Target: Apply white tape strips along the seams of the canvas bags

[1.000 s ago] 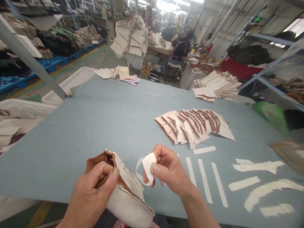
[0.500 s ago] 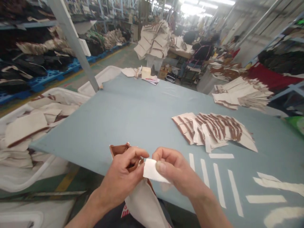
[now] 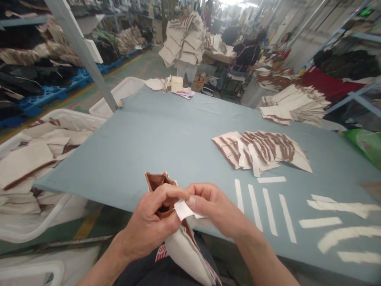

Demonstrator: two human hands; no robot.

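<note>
My left hand [image 3: 149, 222] is closed around the upper edge of a cream fabric piece with brown trim [image 3: 186, 252], which hangs down over my lap. Its brown inner side shows above my fingers. In my right hand [image 3: 216, 208] a white strip [image 3: 182, 209] is pinched between thumb and fingers. The strip's free end lies against the fabric by my left fingertips; whether it sticks there I cannot tell. Right of my hands, several white strips [image 3: 270, 211] lie apart on the blue-grey table [image 3: 143, 139].
A fanned stack of cream and brown pieces [image 3: 262, 149] lies on the table, with another stack [image 3: 297, 104] at the far right. White bins [image 3: 67, 208] filled with pieces stand on the left beside a metal post [image 3: 86, 59]. A person [image 3: 245, 55] sits in the background.
My right hand has moved closer to my left, and the white strip now bends against the fabric's edge. The whole view has shifted slightly.
</note>
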